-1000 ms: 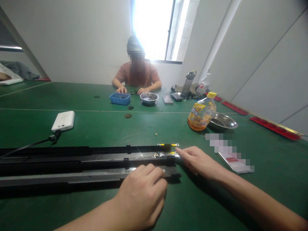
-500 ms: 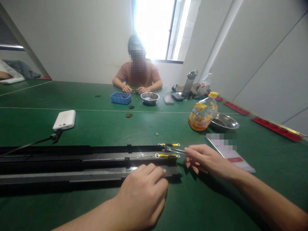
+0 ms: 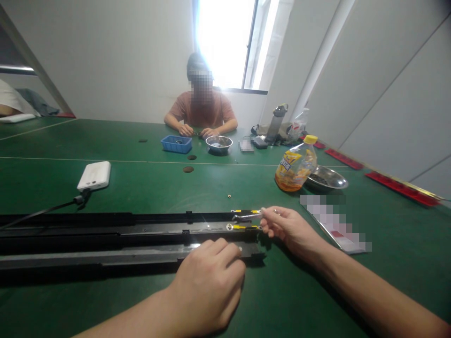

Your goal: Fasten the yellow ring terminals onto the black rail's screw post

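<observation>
My right hand is closed round a silver wrench. The wrench's head points left, above the ends of the long black metal rails. A short yellow wire with ring terminals lies along the middle rail, its left ring at a round fastener. Behind it, a second yellow wire sits at the far rail, partly covered by my right fingers. My left hand rests over the nearest rail near its right end, fingers curled down on it. The fingertips are partly hidden.
A small ring lies beyond the rails. A white power bank with a black cable is at left. A bottle, a metal bowl and a card are at right. Across the table a person works behind a blue bin.
My right hand has moved slightly left and up, and the wrench has turned to lie flatter, its head shifted left. My left hand stays in place on the rail.
</observation>
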Available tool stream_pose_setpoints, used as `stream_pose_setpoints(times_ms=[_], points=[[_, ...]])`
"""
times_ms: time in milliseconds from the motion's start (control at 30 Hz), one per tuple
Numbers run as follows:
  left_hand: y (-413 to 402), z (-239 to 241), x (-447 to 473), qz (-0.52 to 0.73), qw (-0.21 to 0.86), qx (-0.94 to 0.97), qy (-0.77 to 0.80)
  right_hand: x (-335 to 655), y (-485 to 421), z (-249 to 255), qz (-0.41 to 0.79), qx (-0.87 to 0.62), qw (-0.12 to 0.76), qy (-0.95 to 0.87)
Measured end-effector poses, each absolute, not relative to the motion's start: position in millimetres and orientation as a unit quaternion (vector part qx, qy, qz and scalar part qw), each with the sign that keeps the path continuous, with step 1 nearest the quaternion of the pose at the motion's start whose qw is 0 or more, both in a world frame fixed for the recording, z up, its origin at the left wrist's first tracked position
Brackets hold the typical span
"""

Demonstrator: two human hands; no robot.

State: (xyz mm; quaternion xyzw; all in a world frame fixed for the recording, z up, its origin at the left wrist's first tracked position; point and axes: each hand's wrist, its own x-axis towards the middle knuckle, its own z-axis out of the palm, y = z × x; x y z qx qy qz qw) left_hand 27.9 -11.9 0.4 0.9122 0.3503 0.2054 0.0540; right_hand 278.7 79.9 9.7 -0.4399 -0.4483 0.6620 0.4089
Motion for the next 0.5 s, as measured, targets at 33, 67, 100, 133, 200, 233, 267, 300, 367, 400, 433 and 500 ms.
stream_pose_setpoints(times_ms=[33,67,100,133,200,233,267,300,367,400,433,500], points=[[-12,0,28,0.208,0.053,0.912,0.349,276,81,8,0.657,-0.442,0.427,-0.438],[-12,0,28,0.208,0.051,0.911,0.352,274,82,7,0.646,-0.445,0.443,-0.434],[-12,0,28,0.208,0.050,0.911,0.352,272,82,6,0.633,-0.449,0.455,-0.437],[-12,0,28,0.207,0.050,0.912,0.351,270,83,6,0.619,-0.454,0.461,-0.446],[-12,0,28,0.207,0.050,0.912,0.352,267,85,6,0.590,-0.463,0.466,-0.470],[-12,0,28,0.207,0.050,0.911,0.352,265,86,6,0.577,-0.467,0.466,-0.482],[-12,0,28,0.205,0.051,0.912,0.351,264,87,7,0.564,-0.471,0.464,-0.495],[-12,0,28,0.204,0.050,0.912,0.352,262,88,7,0.551,-0.474,0.460,-0.509],[-12,0,28,0.203,0.050,0.913,0.351,258,90,7,0.525,-0.485,0.451,-0.535],[-12,0,28,0.203,0.050,0.912,0.352,256,90,7,0.512,-0.491,0.447,-0.545],[-12,-1,28,0.203,0.050,0.912,0.352,254,91,7,0.500,-0.499,0.446,-0.550],[-12,-1,28,0.203,0.050,0.913,0.352,250,90,6,0.480,-0.514,0.454,-0.546]])
